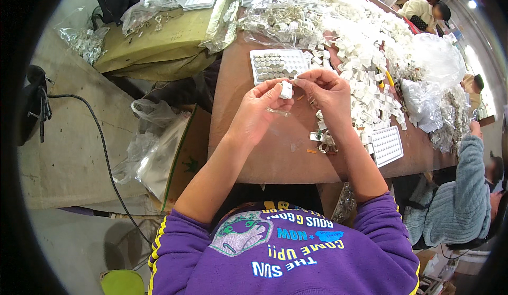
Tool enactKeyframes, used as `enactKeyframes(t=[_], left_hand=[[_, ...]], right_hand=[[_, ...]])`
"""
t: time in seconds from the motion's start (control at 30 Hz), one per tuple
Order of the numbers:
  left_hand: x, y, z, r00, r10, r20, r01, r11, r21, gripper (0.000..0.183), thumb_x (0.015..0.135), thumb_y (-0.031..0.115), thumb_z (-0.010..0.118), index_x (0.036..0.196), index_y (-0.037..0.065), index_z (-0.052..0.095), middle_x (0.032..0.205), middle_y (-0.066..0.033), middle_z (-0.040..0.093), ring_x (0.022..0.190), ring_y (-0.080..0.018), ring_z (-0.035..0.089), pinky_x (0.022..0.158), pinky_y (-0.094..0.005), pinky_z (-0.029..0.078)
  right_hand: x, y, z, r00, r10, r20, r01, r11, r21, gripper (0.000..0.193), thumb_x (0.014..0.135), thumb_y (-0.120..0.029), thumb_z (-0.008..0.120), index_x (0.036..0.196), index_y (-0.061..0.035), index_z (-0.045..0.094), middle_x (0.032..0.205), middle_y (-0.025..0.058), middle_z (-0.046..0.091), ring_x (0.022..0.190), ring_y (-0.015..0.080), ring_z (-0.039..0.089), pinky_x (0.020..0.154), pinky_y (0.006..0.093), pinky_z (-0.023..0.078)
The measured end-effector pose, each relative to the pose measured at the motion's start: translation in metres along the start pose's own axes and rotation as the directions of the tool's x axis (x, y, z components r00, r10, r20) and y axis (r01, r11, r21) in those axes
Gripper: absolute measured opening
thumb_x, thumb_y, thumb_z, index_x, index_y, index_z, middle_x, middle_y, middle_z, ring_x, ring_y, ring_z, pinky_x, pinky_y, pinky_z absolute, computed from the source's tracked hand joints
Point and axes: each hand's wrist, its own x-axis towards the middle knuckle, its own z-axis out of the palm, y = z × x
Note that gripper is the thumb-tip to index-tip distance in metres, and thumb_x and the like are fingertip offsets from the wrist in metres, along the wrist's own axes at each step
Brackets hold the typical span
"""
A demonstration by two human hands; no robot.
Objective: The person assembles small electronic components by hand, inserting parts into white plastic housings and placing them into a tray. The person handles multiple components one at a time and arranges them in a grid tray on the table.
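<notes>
Above the near part of the brown table (pixel 254 163), my left hand (pixel 256 110) pinches a small white plastic casing (pixel 286 90) between thumb and fingers. A thin, clear or shiny strip hangs under those fingers; I cannot make out what it is. My right hand (pixel 330 94) is close beside it, thumb and forefinger pressed together on something too small to name. Just beyond both hands lies a white tray (pixel 254 68) with rows of round silver discs (pixel 267 65), probably button cells, in part of its slots.
A large heap of white plastic casings (pixel 365 57) covers the table's right side. Among them lies a yellow-handled tool (pixel 389 77). A second white tray (pixel 388 146) sits at the right edge. An open carton (pixel 185 152) stands left. A person in a grey-blue sleeve (pixel 468 173) works at right.
</notes>
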Motion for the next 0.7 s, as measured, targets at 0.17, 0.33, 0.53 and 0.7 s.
enactKeyframes(t=[0.17,0.33,0.53,0.7], left_hand=[[0.001,-0.001,0.0,1.0,-0.028,-0.009,0.028,1.0,-0.01,0.029,0.094,0.02,0.061,0.118,0.003,0.059,0.099,-0.0066,0.066,0.086,-0.0159,0.063,0.078,-0.0295,0.051],[0.002,-0.005,0.0,1.0,-0.02,-0.001,0.02,1.0,-0.007,0.029,0.096,0.019,0.059,0.119,0.003,0.058,0.1,-0.0059,0.066,0.086,-0.0149,0.063,0.078,-0.0295,0.051],[0.001,-0.006,0.001,0.999,-0.043,-0.025,0.043,0.999,0.001,0.028,0.095,0.019,0.059,0.119,0.004,0.058,0.101,-0.0049,0.066,0.087,-0.014,0.063,0.078,-0.0294,0.051],[0.0,-0.008,0.002,0.999,-0.036,-0.03,0.034,0.998,-0.051,0.028,0.095,0.019,0.06,0.118,0.004,0.059,0.102,-0.0049,0.066,0.087,-0.0141,0.064,0.078,-0.0287,0.052]], right_hand=[[0.002,0.016,0.004,0.997,0.065,0.035,-0.072,0.959,0.273,0.006,0.085,-0.005,0.068,0.088,-0.0003,0.066,0.08,0.002,0.067,0.072,0.0057,0.06,0.065,0.02,0.048],[-0.001,0.024,0.003,0.996,0.079,0.032,-0.085,0.963,0.257,0.006,0.086,-0.006,0.068,0.089,-0.0011,0.065,0.079,0.0002,0.064,0.071,0.0045,0.057,0.063,0.0191,0.044],[-0.004,0.032,0.011,0.998,0.051,-0.043,-0.034,0.945,0.325,0.008,0.087,-0.007,0.069,0.09,-0.0016,0.064,0.081,-0.0005,0.063,0.071,0.0039,0.055,0.063,0.0188,0.044],[-0.006,0.035,0.014,0.999,0.006,-0.051,0.014,0.923,0.385,0.006,0.087,-0.004,0.067,0.09,-0.0017,0.062,0.083,-0.0002,0.062,0.073,0.0041,0.055,0.065,0.0193,0.044]])
